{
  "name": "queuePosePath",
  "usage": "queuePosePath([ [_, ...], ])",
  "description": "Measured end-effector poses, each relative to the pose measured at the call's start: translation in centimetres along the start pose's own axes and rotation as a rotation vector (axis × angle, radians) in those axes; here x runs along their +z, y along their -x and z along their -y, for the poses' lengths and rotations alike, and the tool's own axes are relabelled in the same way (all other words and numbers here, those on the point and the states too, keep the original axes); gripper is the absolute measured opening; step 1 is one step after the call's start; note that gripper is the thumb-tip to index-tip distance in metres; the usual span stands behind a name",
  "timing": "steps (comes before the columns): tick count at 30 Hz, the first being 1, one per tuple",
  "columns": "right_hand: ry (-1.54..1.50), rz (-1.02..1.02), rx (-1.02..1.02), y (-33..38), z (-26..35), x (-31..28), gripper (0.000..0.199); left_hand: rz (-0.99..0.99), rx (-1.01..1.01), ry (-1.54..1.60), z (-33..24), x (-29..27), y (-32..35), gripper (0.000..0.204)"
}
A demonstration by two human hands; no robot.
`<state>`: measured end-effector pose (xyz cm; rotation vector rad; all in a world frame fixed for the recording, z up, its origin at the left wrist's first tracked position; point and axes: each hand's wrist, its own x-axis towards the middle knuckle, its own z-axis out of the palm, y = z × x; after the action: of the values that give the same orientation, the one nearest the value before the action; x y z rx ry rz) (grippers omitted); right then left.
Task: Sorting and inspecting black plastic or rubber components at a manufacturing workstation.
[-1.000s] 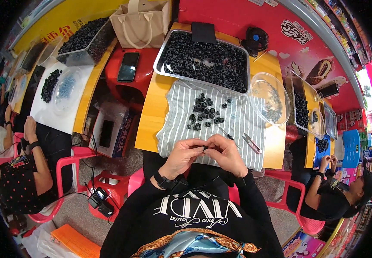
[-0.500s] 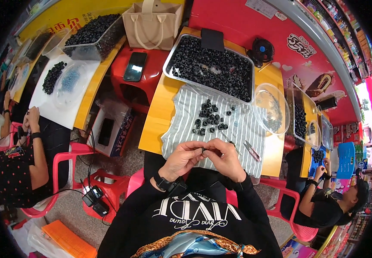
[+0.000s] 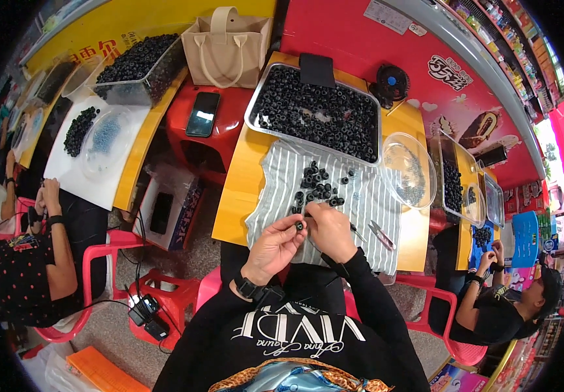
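Both hands meet over the near edge of a striped cloth (image 3: 282,189): the left hand (image 3: 274,247) pinches a small black ring (image 3: 299,226) at its fingertips, and the right hand (image 3: 329,230) closes beside it on something too small to tell. Just beyond them a loose pile of rings (image 3: 318,184) lies on the cloth, and farther off a metal tray (image 3: 253,104) on the tabletop (image 3: 239,189) holds many more, so most of the work appears left.

We counted one metal tray (image 3: 250,117) heaped with black rings, one striped cloth (image 3: 373,209), one clear bowl (image 3: 407,171) and one pair of snips (image 3: 381,235) on the surface. We saw roughly twenty loose rings (image 3: 318,186) on the cloth. Nearby stood one beige bag (image 3: 226,49), one phone (image 3: 202,114) and one small fan (image 3: 390,83).
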<state>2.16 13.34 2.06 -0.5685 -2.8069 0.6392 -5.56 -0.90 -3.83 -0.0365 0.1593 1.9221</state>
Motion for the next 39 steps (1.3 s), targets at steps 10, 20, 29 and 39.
queuePosePath([
  [10,-0.675,-0.055,0.3,4.0,-1.2,-1.6,0.01,0.078,-0.126,-0.035,0.4,1.6,0.1,0.026],
  [20,-1.192,-0.127,0.441,6.2,0.1,-3.4,0.013,-0.159,-0.136,-0.166,1.7,2.6,-0.8,0.025],
  [29,-1.297,-0.167,0.36,6.7,-0.1,-2.5,0.013,-0.114,-0.154,-0.332,2.2,2.9,-0.9,0.024],
  [39,-1.179,-0.194,0.252,7.0,-0.5,-2.3,0.011,-0.106,-0.055,-0.582,2.3,3.0,-0.9,0.022],
])
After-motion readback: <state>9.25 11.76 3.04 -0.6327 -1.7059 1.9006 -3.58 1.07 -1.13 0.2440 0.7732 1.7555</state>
